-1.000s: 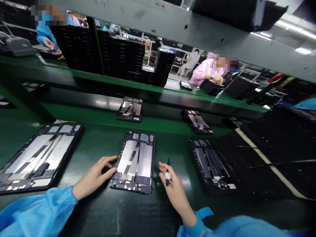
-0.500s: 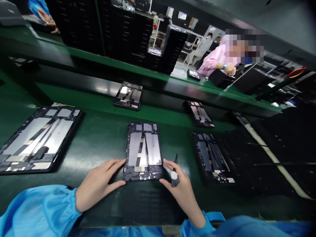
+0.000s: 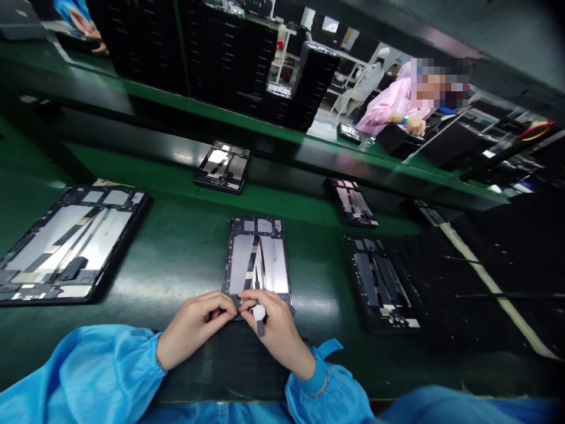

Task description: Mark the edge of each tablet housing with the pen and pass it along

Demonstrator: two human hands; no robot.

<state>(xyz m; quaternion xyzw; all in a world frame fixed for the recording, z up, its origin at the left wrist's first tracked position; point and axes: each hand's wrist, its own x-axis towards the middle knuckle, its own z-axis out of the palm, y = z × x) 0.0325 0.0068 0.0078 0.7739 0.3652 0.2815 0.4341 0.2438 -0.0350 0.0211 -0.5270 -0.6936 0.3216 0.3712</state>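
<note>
An opened tablet (image 3: 276, 256) with silver panels and dark ribbon cables lies on the green bench in front of me. Both hands meet at its near edge, covering part of its lower strip. My left hand (image 3: 196, 324) has thumb and fingertips pinched at the lower left corner; whatever lies between them is too small to make out. My right hand (image 3: 278, 333) holds a dark tool with a white round part (image 3: 259, 312) between its fingers, its thin tip pointing away over the tablet. The right thumb and forefinger come together just beside the left fingertips.
Larger in view, another opened tablet (image 3: 95, 229) lies at the left. One more (image 3: 382, 282) lies at the right, by black material (image 3: 494, 265). Two tablets (image 3: 223, 168) (image 3: 353, 202) sit farther back. Behind the ledge are tall black stacks (image 3: 229, 65) and a person in pink (image 3: 388, 106).
My left hand has gone from open beside the tablet to a pinch at its near edge. My right hand has moved left from the tablet's right side, bringing the tool over the tablet.
</note>
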